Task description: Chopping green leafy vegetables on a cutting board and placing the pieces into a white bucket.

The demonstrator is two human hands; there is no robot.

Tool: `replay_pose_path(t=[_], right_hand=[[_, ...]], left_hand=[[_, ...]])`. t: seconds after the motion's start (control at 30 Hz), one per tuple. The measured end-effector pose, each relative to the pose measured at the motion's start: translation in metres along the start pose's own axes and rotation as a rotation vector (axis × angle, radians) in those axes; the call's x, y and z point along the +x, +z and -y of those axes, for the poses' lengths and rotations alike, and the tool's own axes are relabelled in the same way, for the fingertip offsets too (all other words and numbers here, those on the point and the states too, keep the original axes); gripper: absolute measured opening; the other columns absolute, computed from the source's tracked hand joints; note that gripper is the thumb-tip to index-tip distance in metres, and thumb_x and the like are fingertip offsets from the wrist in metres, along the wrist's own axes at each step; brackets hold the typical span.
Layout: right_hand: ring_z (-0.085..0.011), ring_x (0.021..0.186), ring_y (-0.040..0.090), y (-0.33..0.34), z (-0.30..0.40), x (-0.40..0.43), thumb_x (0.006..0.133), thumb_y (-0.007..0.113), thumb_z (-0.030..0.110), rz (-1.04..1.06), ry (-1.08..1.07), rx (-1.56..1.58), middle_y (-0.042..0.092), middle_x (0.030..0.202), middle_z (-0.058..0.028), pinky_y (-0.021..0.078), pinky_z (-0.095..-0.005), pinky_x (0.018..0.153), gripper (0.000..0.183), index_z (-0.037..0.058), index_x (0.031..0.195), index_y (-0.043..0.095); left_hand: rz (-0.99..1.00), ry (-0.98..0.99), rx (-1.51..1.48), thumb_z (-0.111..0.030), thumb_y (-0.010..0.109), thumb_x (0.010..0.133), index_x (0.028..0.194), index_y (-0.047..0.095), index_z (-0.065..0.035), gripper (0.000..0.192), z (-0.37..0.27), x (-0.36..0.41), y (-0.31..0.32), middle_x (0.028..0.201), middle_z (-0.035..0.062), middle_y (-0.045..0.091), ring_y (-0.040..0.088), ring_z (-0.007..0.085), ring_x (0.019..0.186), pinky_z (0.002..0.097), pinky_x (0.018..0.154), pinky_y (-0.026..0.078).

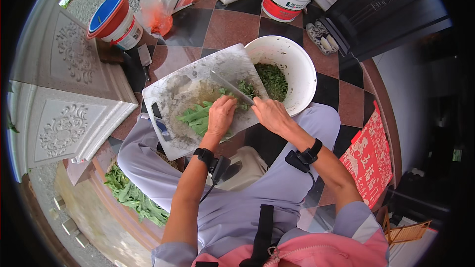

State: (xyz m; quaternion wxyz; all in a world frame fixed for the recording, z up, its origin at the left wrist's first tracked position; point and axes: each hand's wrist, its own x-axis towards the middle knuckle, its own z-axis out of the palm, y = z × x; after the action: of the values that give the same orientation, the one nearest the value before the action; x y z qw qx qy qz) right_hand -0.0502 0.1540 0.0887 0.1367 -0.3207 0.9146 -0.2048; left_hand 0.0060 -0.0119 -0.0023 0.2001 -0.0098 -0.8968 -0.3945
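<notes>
A worn white plastic cutting board (170, 81) lies tilted before me, its upper right corner over a white bucket (298, 70). My left hand (222, 115) presses a bunch of green leaves (198, 118) against the board, fingers curled over the stems. In my right hand (271, 115) is the handle of a kitchen knife (230, 86), whose blade points up and left, close beside my left fingertips. Chopped greens (246, 88) lie on the board right of the blade. More chopped greens (274, 81) sit in the bottom of the bucket.
A cleaver (144, 56) lies on the checkered tile floor (232, 27), left of the board. Behind it stands a bucket topped by a red and blue basin (107, 13). Leafy greens (135, 198) are heaped by my left leg. Shoes (322, 39) and a red printed mat (369, 157) lie rightward.
</notes>
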Motion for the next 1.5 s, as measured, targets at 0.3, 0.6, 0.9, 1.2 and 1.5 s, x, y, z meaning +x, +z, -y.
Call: replay_pose_path(t=[0.3, 0.6, 0.9, 1.2, 1.5], right_hand=[[-0.0377, 0.063, 0.062, 0.037, 0.000, 0.017, 0.087, 0.049, 0.014, -0.020, -0.013, -0.062, 0.060, 0.064, -0.0208, 0.0502, -0.0448, 0.055, 0.014, 0.0004, 0.083, 0.048], [-0.0393, 0.064, 0.061, 0.045, -0.005, 0.023, 0.088, 0.049, 0.017, -0.139, 0.044, 0.045, 0.060, 0.066, -0.0219, 0.0491, -0.0459, 0.057, 0.017, 0.0005, 0.085, 0.049], [-0.0433, 0.068, 0.059, 0.013, -0.006, -0.006, 0.087, 0.051, 0.019, -0.099, 0.092, 0.105, 0.058, 0.068, -0.0259, 0.0474, -0.0488, 0.061, 0.019, -0.0002, 0.083, 0.050], [-0.0402, 0.066, 0.061, -0.007, -0.003, -0.014, 0.087, 0.050, 0.015, 0.094, -0.007, -0.025, 0.059, 0.066, -0.0218, 0.0491, -0.0469, 0.058, 0.015, 0.0004, 0.083, 0.047], [-0.0378, 0.063, 0.062, 0.047, 0.010, 0.019, 0.085, 0.049, 0.012, -0.054, 0.010, -0.078, 0.060, 0.066, -0.0200, 0.0502, -0.0444, 0.057, 0.011, 0.0003, 0.086, 0.046]], left_hand=[[-0.040, -0.041, -0.025, 0.000, 0.064, 0.071, 0.085, 0.062, -0.0048, 0.015, -0.004, 0.001, 0.004, 0.087, 0.0069, 0.061, 0.058, 0.0280, 0.081, 0.0346, 0.070, 0.046], [-0.075, -0.099, 0.209, -0.011, 0.071, 0.064, 0.087, 0.066, -0.0154, 0.024, -0.012, 0.006, -0.008, 0.111, 0.0104, 0.050, 0.046, 0.0276, 0.106, 0.0443, 0.090, 0.029], [0.089, -0.265, 0.008, -0.013, 0.070, 0.068, 0.088, 0.064, -0.0133, 0.021, -0.004, 0.006, -0.009, 0.095, 0.0051, 0.059, 0.052, 0.0261, 0.099, 0.0360, 0.079, 0.038], [-0.016, -0.228, 0.010, -0.009, 0.070, 0.068, 0.081, 0.059, -0.0054, 0.017, -0.008, 0.003, -0.001, 0.084, 0.0076, 0.059, 0.058, 0.0301, 0.078, 0.0372, 0.066, 0.045], [-0.039, -0.087, 0.076, -0.011, 0.065, 0.072, 0.079, 0.058, -0.0074, 0.010, -0.005, -0.002, 0.006, 0.084, 0.0055, 0.054, 0.053, 0.0269, 0.077, 0.0372, 0.064, 0.044]])
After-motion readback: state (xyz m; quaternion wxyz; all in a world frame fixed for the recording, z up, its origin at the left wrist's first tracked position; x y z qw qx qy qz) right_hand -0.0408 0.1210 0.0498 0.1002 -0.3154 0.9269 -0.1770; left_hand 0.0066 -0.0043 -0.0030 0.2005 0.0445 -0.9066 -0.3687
